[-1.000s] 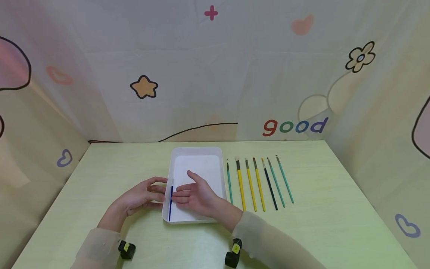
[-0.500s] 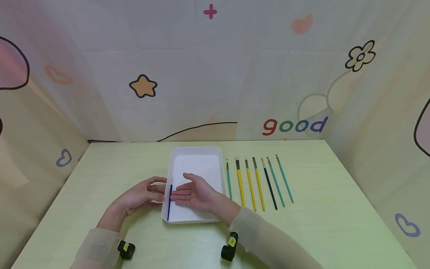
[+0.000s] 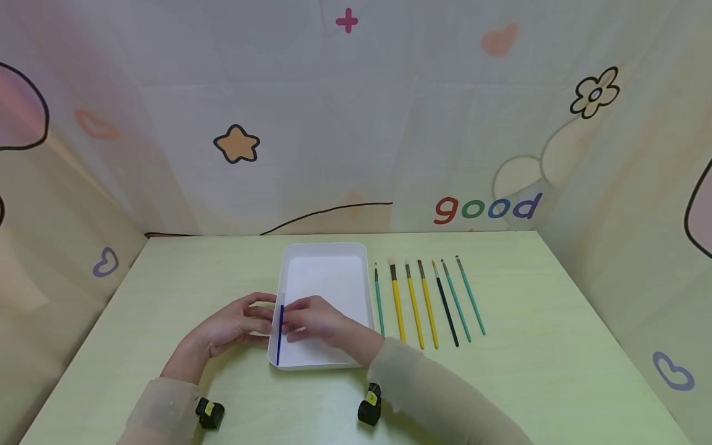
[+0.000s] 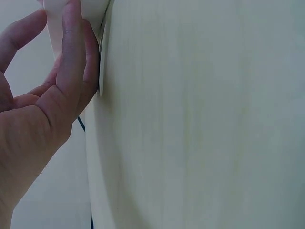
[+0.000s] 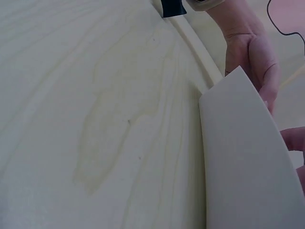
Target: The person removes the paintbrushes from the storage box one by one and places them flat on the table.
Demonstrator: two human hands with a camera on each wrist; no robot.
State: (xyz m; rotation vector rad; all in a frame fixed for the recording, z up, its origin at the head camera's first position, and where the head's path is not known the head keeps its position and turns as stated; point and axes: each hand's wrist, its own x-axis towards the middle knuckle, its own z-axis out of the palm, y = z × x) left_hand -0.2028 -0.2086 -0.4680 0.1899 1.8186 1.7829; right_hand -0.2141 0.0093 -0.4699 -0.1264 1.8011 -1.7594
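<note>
A shallow white tray [image 3: 328, 269] lies on the table, with a slim blue-handled paintbrush [image 3: 280, 340] along the inside of its left wall. My right hand [image 3: 322, 321] is over the tray, palm down, its loosely bent fingertips right at the brush's upper handle. Outside the left wall, my left hand [image 3: 230, 324] rests with its fingers against the tray's edge. In the left wrist view, that hand's fingers [image 4: 71, 52] stand up along the white wall. The right wrist view shows the tray's outer side [image 5: 243, 157], which hides most of the right hand.
Right of the tray lies a row of several paintbrushes: teal [image 3: 379, 300], yellow [image 3: 398, 303] and dark navy [image 3: 447, 312] handles, bristles toward the back. A printed cloth [image 3: 334, 142] rises behind the pale wooden table [image 3: 545, 346].
The right hand has turned from palm facing left to palm down, its fingers bending, and its forearm has shifted left. The blue brush has slid slightly left against the wall. The left hand stays put.
</note>
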